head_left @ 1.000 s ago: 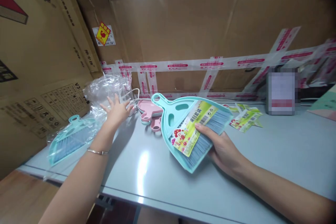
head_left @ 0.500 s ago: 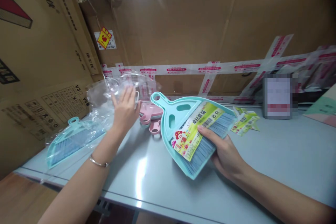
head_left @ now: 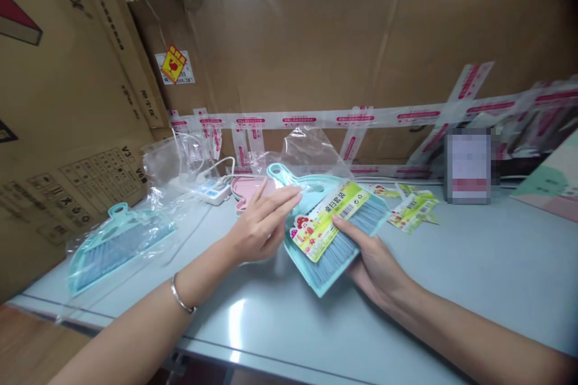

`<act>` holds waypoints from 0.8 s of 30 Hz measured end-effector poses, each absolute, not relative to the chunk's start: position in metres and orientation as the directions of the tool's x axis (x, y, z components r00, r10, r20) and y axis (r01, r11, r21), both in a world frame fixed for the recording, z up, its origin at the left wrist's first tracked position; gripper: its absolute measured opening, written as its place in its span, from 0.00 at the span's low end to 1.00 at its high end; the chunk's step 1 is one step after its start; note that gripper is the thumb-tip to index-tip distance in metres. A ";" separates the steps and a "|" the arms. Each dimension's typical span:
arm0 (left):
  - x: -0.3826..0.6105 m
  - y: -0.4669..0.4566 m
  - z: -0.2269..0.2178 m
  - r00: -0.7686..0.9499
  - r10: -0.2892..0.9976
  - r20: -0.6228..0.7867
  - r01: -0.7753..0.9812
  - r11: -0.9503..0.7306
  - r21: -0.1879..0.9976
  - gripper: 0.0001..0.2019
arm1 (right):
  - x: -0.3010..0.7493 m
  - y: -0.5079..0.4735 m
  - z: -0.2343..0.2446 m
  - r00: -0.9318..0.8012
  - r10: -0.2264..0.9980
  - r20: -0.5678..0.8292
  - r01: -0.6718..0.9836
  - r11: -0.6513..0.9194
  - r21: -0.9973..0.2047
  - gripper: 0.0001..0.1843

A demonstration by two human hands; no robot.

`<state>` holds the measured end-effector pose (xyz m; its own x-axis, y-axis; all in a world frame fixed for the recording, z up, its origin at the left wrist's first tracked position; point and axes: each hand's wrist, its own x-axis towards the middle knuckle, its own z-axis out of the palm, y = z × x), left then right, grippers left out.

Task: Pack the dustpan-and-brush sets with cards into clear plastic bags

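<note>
My right hand (head_left: 372,258) grips a mint-green dustpan-and-brush set (head_left: 311,274) by its wide end, thumb on top over the yellow-green label card (head_left: 323,231). The brush with blue-grey bristles sits in the pan, and the handle points up and away. Beside the handle is my left hand (head_left: 266,216), fingers straight and pressed together, with a clear plastic bag (head_left: 311,147) that spreads out behind the dustpan. The thumb's hold is hidden. Partly behind the left hand, a pink dustpan (head_left: 247,188) rests on the table.
Another mint dustpan set (head_left: 120,246) in clear plastic lies at left. Beyond it are a white power strip (head_left: 214,191) and crumpled plastic. Loose label cards (head_left: 413,209) lie at right, near an upright blurred device (head_left: 467,165). Large cardboard boxes (head_left: 293,42) wall the back and left.
My left hand has moved right from the plastic pile to the dustpan's handle, drawing a clear bag along. The power strip now shows. The held dustpan has shifted slightly left in view.
</note>
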<state>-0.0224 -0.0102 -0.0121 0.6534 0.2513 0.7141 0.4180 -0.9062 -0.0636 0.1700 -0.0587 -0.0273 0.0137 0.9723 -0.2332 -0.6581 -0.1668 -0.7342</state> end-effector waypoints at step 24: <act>0.001 -0.018 -0.001 0.273 0.960 -0.062 -0.290 0.144 0.946 0.21 | 0.174 -0.055 -0.027 0.114 0.985 -0.125 -0.639 -0.024 -0.769 0.37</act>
